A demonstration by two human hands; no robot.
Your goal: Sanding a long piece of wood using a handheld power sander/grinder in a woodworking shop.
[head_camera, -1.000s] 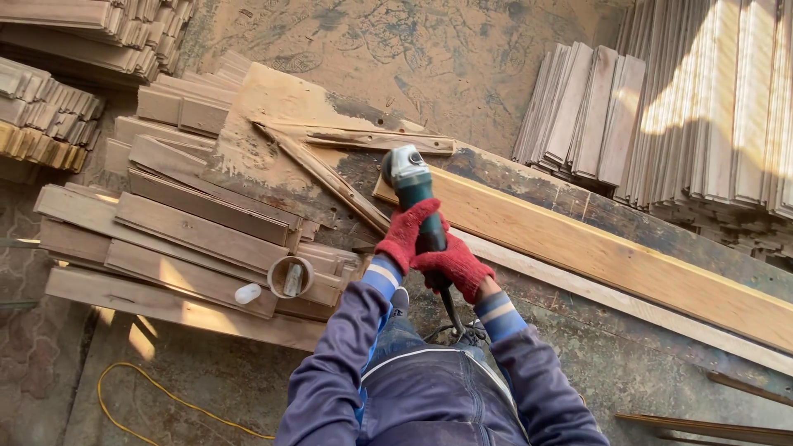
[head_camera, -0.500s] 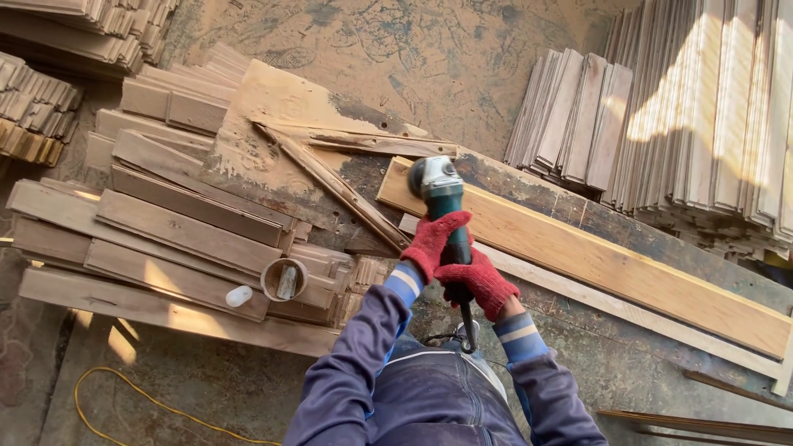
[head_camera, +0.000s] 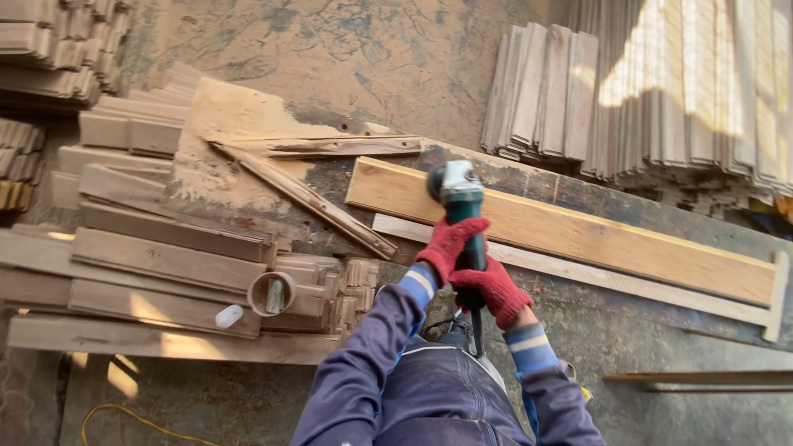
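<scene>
both hands [head_camera: 475, 264] grip grinder [head_camera: 459, 206] on plank [head_camera: 578, 235] — slat stacks [head_camera: 165, 256] left.

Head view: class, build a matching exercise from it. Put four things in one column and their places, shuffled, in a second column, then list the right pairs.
Things:
1. grinder
2. yellow cable
3. upright slats
4. white cap

Places:
A. bottom left, on the floor
B. top right, leaning in a row
C. on the pale plank, gripped by both gloved hands (left hand, right hand)
D. on the stacked boards at left, beside a round tub

Pairs: 1-C, 2-A, 3-B, 4-D
</scene>
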